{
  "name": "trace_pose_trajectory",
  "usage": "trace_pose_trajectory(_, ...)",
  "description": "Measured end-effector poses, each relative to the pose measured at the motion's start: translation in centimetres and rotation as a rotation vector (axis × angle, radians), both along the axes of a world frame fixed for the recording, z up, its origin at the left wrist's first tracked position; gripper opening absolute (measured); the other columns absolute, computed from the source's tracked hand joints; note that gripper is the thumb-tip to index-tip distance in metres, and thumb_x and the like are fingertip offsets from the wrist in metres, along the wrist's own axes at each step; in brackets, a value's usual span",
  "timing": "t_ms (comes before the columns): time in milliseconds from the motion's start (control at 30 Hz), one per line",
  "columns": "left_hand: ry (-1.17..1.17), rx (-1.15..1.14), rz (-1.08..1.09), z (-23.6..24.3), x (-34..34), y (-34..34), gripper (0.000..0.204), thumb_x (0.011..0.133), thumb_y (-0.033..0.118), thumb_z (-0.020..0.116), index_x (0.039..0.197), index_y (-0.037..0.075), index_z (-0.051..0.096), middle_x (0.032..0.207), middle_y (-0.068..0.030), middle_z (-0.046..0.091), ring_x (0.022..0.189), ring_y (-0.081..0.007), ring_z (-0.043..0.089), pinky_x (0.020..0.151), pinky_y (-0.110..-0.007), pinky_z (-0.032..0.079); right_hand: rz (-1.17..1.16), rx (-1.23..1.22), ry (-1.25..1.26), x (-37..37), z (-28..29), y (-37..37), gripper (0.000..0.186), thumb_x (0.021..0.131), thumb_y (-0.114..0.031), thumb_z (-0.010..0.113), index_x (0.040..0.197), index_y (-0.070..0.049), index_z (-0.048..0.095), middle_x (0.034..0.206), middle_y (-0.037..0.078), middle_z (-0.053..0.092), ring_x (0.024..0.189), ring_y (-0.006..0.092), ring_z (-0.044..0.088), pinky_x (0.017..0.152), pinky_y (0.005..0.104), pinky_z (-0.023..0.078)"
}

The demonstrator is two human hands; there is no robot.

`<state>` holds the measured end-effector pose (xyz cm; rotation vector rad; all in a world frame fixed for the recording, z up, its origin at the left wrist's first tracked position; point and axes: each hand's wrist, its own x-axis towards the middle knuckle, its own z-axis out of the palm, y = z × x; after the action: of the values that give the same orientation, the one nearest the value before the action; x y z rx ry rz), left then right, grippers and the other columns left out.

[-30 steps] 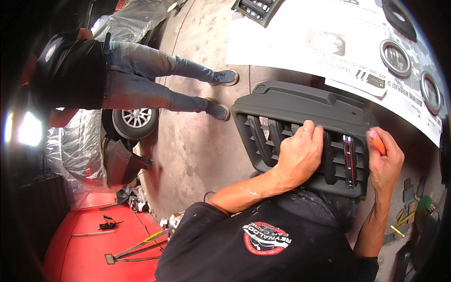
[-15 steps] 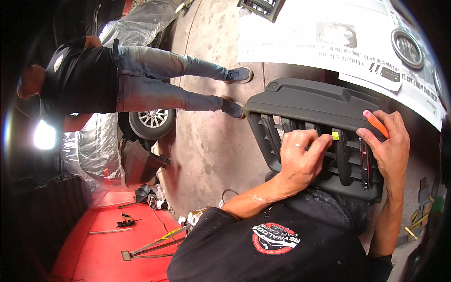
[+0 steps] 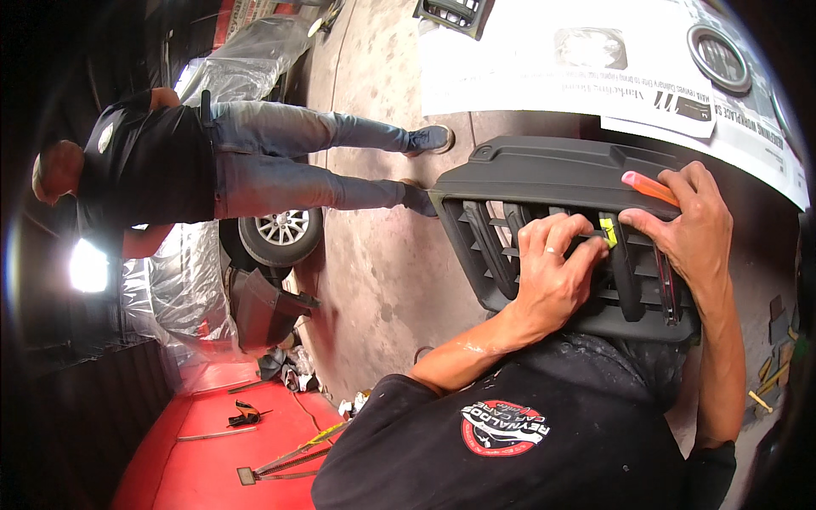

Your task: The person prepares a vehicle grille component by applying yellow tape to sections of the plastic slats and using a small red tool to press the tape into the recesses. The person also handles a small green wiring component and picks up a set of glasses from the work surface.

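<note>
Now our left hand [image 3: 551, 276] pinches yellow tape [image 3: 609, 231], our right hand [image 3: 699, 228] grips an orange tool [image 3: 651, 188] that, slipping, could scratch the vent panel [image 3: 561, 163].

A car repair workshop. Left of centre, a spoked car wheel [image 3: 282, 229] shows beside crumpled clear plastic sheeting [image 3: 191, 285], above a stained, bare concrete floor [image 3: 370, 263]. At the upper right, spread newspaper [image 3: 510, 76] bears car trim: a slatted vent [image 3: 463, 21] and a dark round ring [image 3: 699, 61]. A large grey vent panel [image 3: 561, 163] fills the right of centre. Lower left, an orange-and-black tool [image 3: 245, 415] lies on a red surface [image 3: 195, 463].
</note>
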<state>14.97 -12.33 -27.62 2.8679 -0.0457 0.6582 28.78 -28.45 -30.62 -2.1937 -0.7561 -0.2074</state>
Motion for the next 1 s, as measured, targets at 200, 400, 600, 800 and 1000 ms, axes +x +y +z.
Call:
trace_pose_trajectory(200,0.129,-0.158,-0.122,1.6,-3.6,-0.6,0.028,0.068,0.009,0.082,0.092,0.014,0.069,0.11,-0.0046,0.057,0.103,-0.0274,0.055,0.087,-0.043,0.04,-0.017,-0.01,0.016,-0.1,0.0,0.0,0.056,0.062,-0.048,0.085,0.088,-0.003,0.064,0.084,0.007,0.055,0.08,0.0285,0.058,0.067,0.0396,0.049)
trace_pose_trajectory(400,0.443,-0.43,-0.22,3.9,-5.9,0.0,0.017,0.079,0.009,0.078,0.093,0.008,0.068,0.123,-0.0118,0.055,0.114,-0.0328,0.053,0.096,-0.043,0.044,-0.031,-0.003,-0.003,-0.1,-0.6,-0.2,0.056,0.064,-0.051,0.082,0.086,-0.004,0.063,0.084,0.007,0.055,0.081,0.0284,0.058,0.067,0.04,0.049)
trace_pose_trajectory(600,0.634,-0.654,-0.347,5.1,-6.1,0.6,0.011,0.085,0.008,0.073,0.094,0.005,0.068,0.133,-0.0182,0.051,0.126,-0.0361,0.049,0.104,-0.045,0.041,0.005,-0.025,0.015,0.0,-1.1,-0.2,0.055,0.065,-0.045,0.085,0.092,-0.002,0.063,0.085,0.007,0.055,0.08,0.0274,0.058,0.069,0.0391,0.048)
trace_pose_trajectory(800,0.688,-1.178,-0.483,6.3,-5.7,1.4,0.008,0.091,0.004,0.065,0.083,0.003,0.063,0.135,-0.0219,0.052,0.13,-0.0422,0.047,0.112,-0.056,0.031,-0.035,0.004,-0.027,0.1,-1.2,-0.4,0.052,0.064,-0.049,0.084,0.082,-0.006,0.062,0.081,0.006,0.053,0.081,0.0268,0.058,0.065,0.0404,0.05)
trace_pose_trajectory(1000,0.402,-1.429,-0.154,7.6,-5.6,2.8,0.01,0.105,0.012,0.044,0.109,0.003,0.043,0.091,-0.0081,0.059,0.094,-0.0166,0.064,0.097,-0.041,0.051,-0.018,0.025,-0.073,-0.1,-0.9,-0.2,0.048,0.068,-0.046,0.084,0.082,-0.005,0.063,0.081,0.006,0.054,0.079,0.0268,0.058,0.065,0.0398,0.05)
